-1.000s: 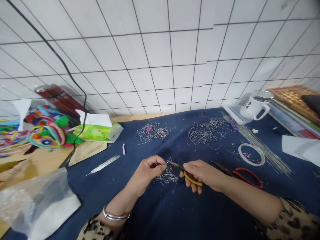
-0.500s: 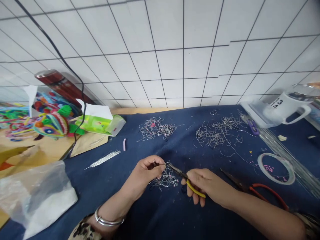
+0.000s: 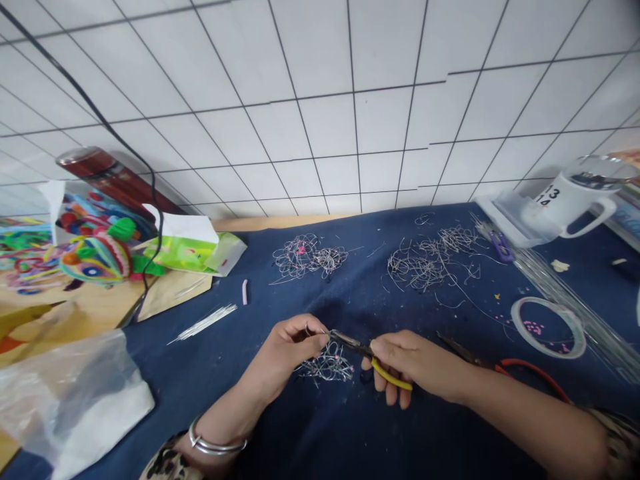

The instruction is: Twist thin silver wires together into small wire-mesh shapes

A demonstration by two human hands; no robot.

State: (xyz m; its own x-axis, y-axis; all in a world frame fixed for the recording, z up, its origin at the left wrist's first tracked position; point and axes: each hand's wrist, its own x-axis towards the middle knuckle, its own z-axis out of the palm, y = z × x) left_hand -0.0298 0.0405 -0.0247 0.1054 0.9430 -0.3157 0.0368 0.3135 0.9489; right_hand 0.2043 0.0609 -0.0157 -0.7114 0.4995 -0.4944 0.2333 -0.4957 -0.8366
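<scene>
My left hand (image 3: 287, 347) pinches a thin piece of wire (image 3: 309, 328) between thumb and forefinger, wearing a silver bangle at the wrist. My right hand (image 3: 407, 363) is wrapped round yellow-handled pliers (image 3: 391, 375), whose narrow jaws point left and meet the wire close to my left fingertips. Whether the jaws are clamped on it is too small to tell. Just below both hands lies a small heap of bent wire pieces (image 3: 327, 365) with pinkish bits among them, partly covered by my left hand.
Wire tangles (image 3: 425, 263) lie toward the back. Red-handled pliers (image 3: 535, 373) rest partly under my right forearm. Rightward are a clear ring (image 3: 515, 320), long straight wires (image 3: 565, 287) and a white mug (image 3: 575, 207). A plastic bag (image 3: 75, 400) and short straight wires (image 3: 205, 323) lie left.
The camera view has shifted slightly, so the background sits a little further left. Both hands keep nearly the same pose, with the pliers' tips still at the wire.
</scene>
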